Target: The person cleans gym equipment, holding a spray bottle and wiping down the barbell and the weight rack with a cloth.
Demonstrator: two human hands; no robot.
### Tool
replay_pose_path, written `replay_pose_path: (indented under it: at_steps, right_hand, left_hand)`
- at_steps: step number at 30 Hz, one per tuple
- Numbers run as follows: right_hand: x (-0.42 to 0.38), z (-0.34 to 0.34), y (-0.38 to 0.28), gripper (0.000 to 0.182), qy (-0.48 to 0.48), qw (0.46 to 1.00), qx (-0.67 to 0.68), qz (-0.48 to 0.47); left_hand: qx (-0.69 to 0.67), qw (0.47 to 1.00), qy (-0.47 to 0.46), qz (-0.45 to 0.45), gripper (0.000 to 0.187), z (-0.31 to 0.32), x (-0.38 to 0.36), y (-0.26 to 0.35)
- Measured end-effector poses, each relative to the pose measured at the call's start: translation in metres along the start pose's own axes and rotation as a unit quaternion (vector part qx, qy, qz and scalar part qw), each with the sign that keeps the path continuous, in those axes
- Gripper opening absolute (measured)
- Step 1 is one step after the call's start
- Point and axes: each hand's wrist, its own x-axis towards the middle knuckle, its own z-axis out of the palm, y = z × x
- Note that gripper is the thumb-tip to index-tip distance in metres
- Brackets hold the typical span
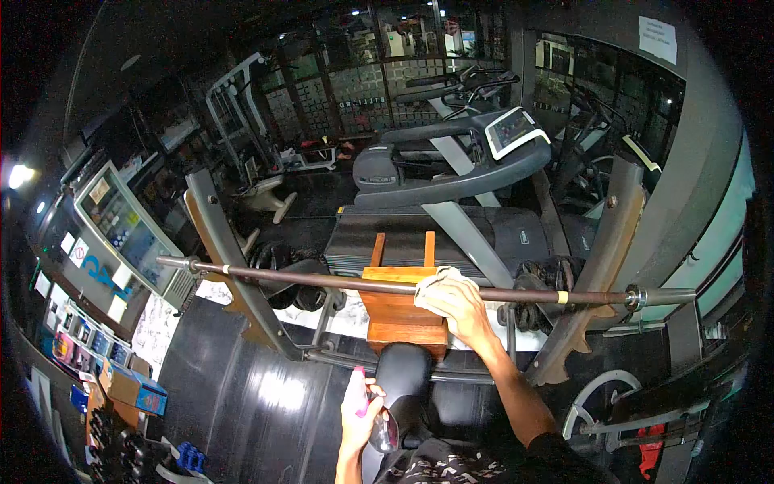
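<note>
A long barbell (339, 281) with no plates lies across the rack, its bare sleeves sticking out past both uprights. My right hand (468, 315) is closed on a crumpled white cloth (433, 290), pressed onto the bar right of its middle. Lower down, my left hand (355, 415) grips a spray bottle (387, 436) with a pink spray head and a see-through body. The bottle is beside the black padded bench (403, 375), apart from the bar. Part of the bottle is hidden by my fingers.
The rack's left upright (219, 234) and right upright (601, 250) flank the bar. A wooden stand (405, 335) is behind the bench. Beyond are a treadmill (459, 165) and a glass-door fridge (129, 230). A cardboard box (133, 387) and blue dumbbells (190, 456) are at left.
</note>
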Motion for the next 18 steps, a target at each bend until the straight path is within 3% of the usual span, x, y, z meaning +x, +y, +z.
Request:
replay_pose_path:
  at_steps: [2,5,14,18]
  right_hand:
    - [0.008,-0.001,-0.001,0.019,0.008,0.997,0.075,0.001]
    - [0.004,0.001,-0.003,0.021,0.002,0.999,0.036,-0.019]
    - [0.015,-0.015,-0.014,0.023,-0.036,0.996,0.085,-0.016]
    - [-0.03,0.019,-0.013,0.023,0.021,0.999,0.029,-0.027]
  left_hand:
    - [0.001,1.0,0.014,0.005,0.042,-0.001,0.001,-0.002]
    - [-0.007,1.0,0.01,-0.014,0.039,-0.006,0.0,-0.004]
    - [-0.022,0.996,-0.071,-0.043,0.037,0.007,0.021,-0.013]
    - [-0.052,0.996,-0.064,-0.025,0.037,0.009,0.02,-0.01]
